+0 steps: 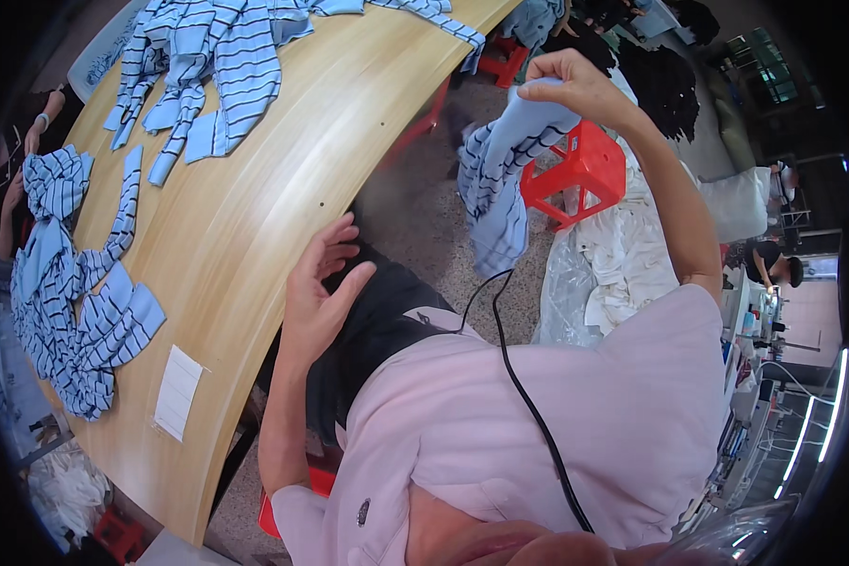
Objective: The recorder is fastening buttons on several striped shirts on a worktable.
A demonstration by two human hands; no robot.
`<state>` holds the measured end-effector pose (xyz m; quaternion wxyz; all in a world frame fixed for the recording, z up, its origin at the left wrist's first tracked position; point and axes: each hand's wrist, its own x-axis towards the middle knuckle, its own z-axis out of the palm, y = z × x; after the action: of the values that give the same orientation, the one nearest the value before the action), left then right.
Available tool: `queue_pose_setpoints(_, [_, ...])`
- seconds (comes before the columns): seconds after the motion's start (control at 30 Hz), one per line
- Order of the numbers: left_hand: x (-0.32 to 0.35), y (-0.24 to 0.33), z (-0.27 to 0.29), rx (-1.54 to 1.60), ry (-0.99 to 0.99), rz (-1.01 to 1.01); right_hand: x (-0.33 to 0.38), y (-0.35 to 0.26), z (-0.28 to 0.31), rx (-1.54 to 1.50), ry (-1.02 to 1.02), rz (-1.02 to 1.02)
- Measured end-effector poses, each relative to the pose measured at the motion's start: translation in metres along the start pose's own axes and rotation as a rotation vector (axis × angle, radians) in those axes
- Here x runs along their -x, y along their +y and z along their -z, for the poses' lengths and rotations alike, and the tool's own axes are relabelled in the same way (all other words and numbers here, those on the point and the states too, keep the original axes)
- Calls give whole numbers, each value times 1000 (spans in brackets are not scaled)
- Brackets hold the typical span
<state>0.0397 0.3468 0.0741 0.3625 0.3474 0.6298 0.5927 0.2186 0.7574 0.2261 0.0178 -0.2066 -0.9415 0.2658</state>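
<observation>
My right hand is raised beside the table, its fingers pinched on the plain light-blue edge of a striped knit garment piece. The piece hangs down over the floor, its blue fabric crossed by dark and white stripes. My left hand is at the table's edge with fingers and thumb apart, and nothing is in it. More striped knit pieces lie heaped on the far part of the wooden table. Another bunched pile of striped pieces rests along its left side.
A white paper slip lies on the table. Below the hanging piece stands a red plastic stool, beside white fabric and clear plastic. A co-worker's hands are across the table at left. A black cable crosses my shirt.
</observation>
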Motion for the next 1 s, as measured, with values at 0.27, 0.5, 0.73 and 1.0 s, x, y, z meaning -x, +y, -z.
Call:
queue_pose_setpoints(0.27, [-74,38,-60,-51,51,-416,12,-113,-15,60,-77,599])
queue_pose_setpoints(0.5, [-86,53,-62,-68,114,-700,-2,-122,-19,237,-15,861])
queue_pose_setpoints(0.73, [-84,92,-36,25,85,-521,-14,-127,-2,231,-156,693])
queue_pose_setpoints(1.0, [-92,85,-66,170,-49,-580,-6,-127,29,-442,769,567])
